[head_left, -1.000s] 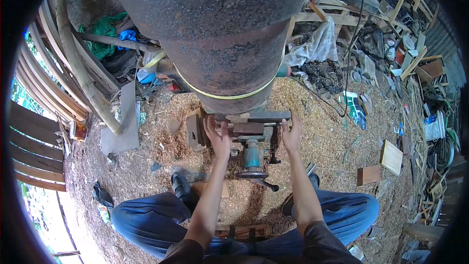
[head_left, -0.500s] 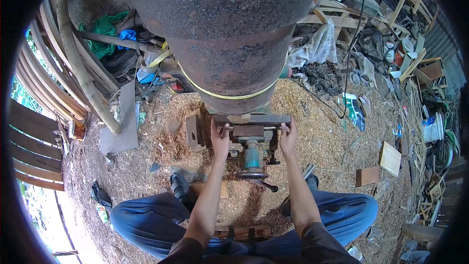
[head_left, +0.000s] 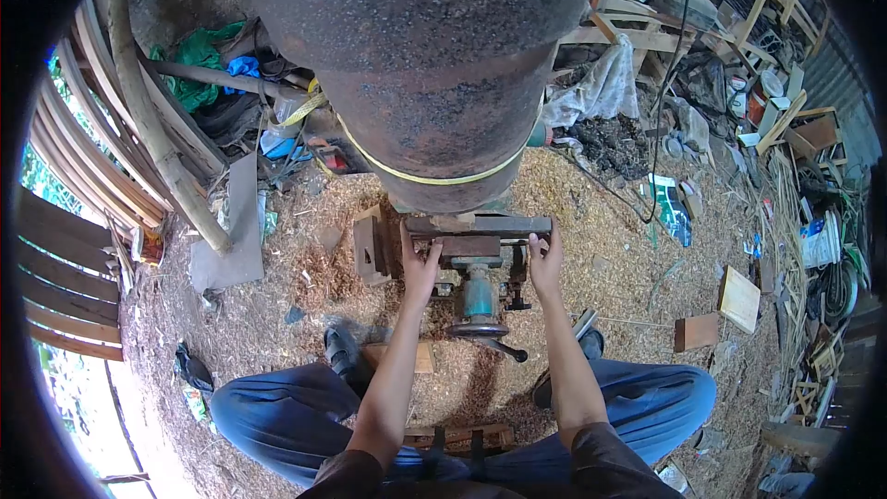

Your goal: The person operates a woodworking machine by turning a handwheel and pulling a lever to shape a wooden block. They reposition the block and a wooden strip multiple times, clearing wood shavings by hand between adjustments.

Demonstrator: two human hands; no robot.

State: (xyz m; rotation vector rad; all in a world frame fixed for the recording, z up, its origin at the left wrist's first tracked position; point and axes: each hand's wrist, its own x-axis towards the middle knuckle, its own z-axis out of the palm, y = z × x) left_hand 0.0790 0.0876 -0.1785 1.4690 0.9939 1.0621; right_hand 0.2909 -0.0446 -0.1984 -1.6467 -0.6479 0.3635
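Observation:
A dark wooden bar (head_left: 499, 225) lies crosswise below the large dark metal body (head_left: 434, 83) of a machine. My left hand (head_left: 420, 263) grips the bar's left end, thumb towards a brown block (head_left: 469, 247) under it. Around the right end, my right hand (head_left: 545, 261) is closed, fingers along the edge. Beneath the bar stands a green metal support (head_left: 478, 296) with a round handwheel (head_left: 477, 331) and crank handle (head_left: 514, 353). The far side of the bar, near the metal body, is partly hidden.
Wood shavings (head_left: 591, 286) cover the ground. Beside my left hand stands a wooden piece (head_left: 368, 245). Two wood blocks (head_left: 696, 333) (head_left: 739, 300) lie to the right. A black cable (head_left: 658, 129) hangs at the right, and poles (head_left: 152, 120) lean at the left.
My left thumb has shifted slightly to the right along the brown block. The bar and my right hand look nearly unchanged.

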